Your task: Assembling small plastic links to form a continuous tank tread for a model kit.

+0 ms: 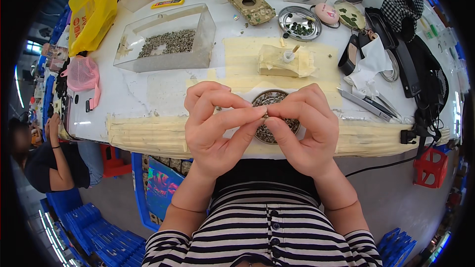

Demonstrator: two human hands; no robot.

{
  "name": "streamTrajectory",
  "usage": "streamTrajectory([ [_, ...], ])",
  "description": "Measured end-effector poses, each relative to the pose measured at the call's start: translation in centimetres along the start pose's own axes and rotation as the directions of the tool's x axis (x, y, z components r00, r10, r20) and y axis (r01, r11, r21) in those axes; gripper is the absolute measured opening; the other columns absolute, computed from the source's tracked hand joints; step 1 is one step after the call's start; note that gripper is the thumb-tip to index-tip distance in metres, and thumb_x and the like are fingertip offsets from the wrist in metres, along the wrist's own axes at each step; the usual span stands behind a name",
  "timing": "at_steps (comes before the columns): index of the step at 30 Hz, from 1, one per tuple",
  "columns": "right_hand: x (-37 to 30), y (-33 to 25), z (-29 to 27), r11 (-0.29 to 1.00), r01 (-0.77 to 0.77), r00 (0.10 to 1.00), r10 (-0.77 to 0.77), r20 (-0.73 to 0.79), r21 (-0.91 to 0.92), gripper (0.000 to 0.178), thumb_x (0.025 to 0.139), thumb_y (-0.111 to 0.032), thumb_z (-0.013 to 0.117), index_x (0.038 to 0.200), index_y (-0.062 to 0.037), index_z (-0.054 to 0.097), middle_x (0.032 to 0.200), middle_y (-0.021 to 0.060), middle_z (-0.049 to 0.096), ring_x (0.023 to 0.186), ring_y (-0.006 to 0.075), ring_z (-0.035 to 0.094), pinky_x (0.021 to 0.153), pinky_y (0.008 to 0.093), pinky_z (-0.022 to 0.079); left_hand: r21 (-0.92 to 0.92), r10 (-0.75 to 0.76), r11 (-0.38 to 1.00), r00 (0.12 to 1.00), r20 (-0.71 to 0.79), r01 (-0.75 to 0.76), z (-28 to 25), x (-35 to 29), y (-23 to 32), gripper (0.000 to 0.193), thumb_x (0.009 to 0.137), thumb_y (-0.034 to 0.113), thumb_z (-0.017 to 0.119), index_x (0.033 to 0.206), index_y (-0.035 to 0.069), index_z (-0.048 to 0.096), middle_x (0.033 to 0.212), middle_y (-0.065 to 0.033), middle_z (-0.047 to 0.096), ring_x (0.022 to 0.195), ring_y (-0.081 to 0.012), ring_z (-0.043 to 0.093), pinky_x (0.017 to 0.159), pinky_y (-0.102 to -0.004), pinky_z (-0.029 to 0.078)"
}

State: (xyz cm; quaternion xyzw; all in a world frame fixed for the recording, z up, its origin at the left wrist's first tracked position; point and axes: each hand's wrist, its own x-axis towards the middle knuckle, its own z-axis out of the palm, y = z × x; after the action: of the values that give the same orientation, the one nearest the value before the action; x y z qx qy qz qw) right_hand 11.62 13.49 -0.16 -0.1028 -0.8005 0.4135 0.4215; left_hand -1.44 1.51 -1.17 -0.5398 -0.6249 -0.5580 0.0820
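My left hand [215, 131] and my right hand [309, 131] meet above a round dish [273, 143] near the table's front edge. Thumbs and index fingers of both are pinched together at one spot. A tiny piece seems to be between the fingertips, too small to name. Small grey-brown bits [269, 100] fill the dish, which my fingers partly cover. Just beyond it stands a tape-wrapped block [282, 66] with a small white cup [289, 57] on top and a short stick in it.
A clear box [200, 39] of similar bits stands left of centre. Behind are a camouflage-patterned case [251, 6] and a metal dish [300, 11] of dark green pieces. Tweezers [388, 105] and a utility knife [363, 105] lie at right. Another person [59, 163] sits far left.
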Motion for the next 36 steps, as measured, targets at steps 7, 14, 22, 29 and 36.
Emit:
streamTrajectory([
  [7, -0.19, 0.48, -0.07, 0.981, -0.090, 0.996, 0.085, 0.039, 0.173, 0.015, 0.073, -0.005, 0.081, 0.085, -0.0051, 0.072, 0.080, 0.0058, 0.065, 0.074, 0.0219, 0.057, 0.067, 0.0311, 0.044, 0.008, 0.010, 1.000, 1.000, 0.012, -0.010, -0.01, 0.01, 0.06, 0.028, 0.068, 0.008, 0.084, 0.094, 0.017, 0.079, 0.090, 0.0022, 0.066, 0.094, -0.0244, 0.051, 0.084, -0.0354, 0.042],
  [14, 0.00, -0.07, -0.58, 0.997, 0.074, 0.996, -0.072, -0.042, 0.031, 0.020, 0.069, -0.003, 0.083, 0.086, -0.0079, 0.074, 0.079, 0.0031, 0.064, 0.073, 0.0201, 0.057, 0.066, 0.0301, 0.043, 0.035, -0.011, 0.999, 1.000, -0.023, 0.012, 0.28, -0.02, 0.02, 0.028, 0.069, 0.006, 0.084, 0.095, 0.015, 0.078, 0.087, 0.0020, 0.066, 0.094, -0.0241, 0.052, 0.083, -0.0343, 0.041],
  [22, -0.07, -0.01, -0.06, 1.000, 0.002, 1.000, -0.002, -0.029, -0.005, 0.019, 0.071, -0.005, 0.082, 0.089, -0.0074, 0.075, 0.078, 0.0036, 0.064, 0.074, 0.0206, 0.057, 0.066, 0.0304, 0.044, -0.003, -0.007, 1.000, 1.000, -0.013, 0.007, 0.16, -0.03, 0.03, 0.027, 0.070, 0.007, 0.084, 0.095, 0.015, 0.078, 0.088, 0.0018, 0.066, 0.093, -0.0240, 0.051, 0.083, -0.0348, 0.041],
  [29, -0.04, 0.10, -0.05, 0.997, -0.044, 0.999, 0.044, 0.005, 0.063, 0.013, 0.073, -0.004, 0.080, 0.084, -0.0054, 0.072, 0.079, 0.0055, 0.065, 0.074, 0.0219, 0.056, 0.067, 0.0315, 0.044, 0.018, 0.018, 1.000, 1.000, 0.005, -0.018, 0.07, -0.01, -0.03, 0.027, 0.069, 0.008, 0.084, 0.095, 0.016, 0.079, 0.089, 0.0023, 0.066, 0.094, -0.0241, 0.051, 0.083, -0.0346, 0.042],
  [36, 0.01, -0.30, -0.58, 0.995, 0.095, 0.995, -0.096, -0.034, -0.020, 0.019, 0.068, -0.003, 0.082, 0.085, -0.0084, 0.074, 0.077, 0.0028, 0.063, 0.072, 0.0205, 0.055, 0.066, 0.0303, 0.042, 0.070, 0.007, 0.998, 0.999, -0.035, -0.004, 0.37, -0.14, -0.06, 0.027, 0.070, 0.006, 0.083, 0.094, 0.015, 0.078, 0.087, 0.0019, 0.066, 0.094, -0.0243, 0.052, 0.083, -0.0345, 0.042],
])
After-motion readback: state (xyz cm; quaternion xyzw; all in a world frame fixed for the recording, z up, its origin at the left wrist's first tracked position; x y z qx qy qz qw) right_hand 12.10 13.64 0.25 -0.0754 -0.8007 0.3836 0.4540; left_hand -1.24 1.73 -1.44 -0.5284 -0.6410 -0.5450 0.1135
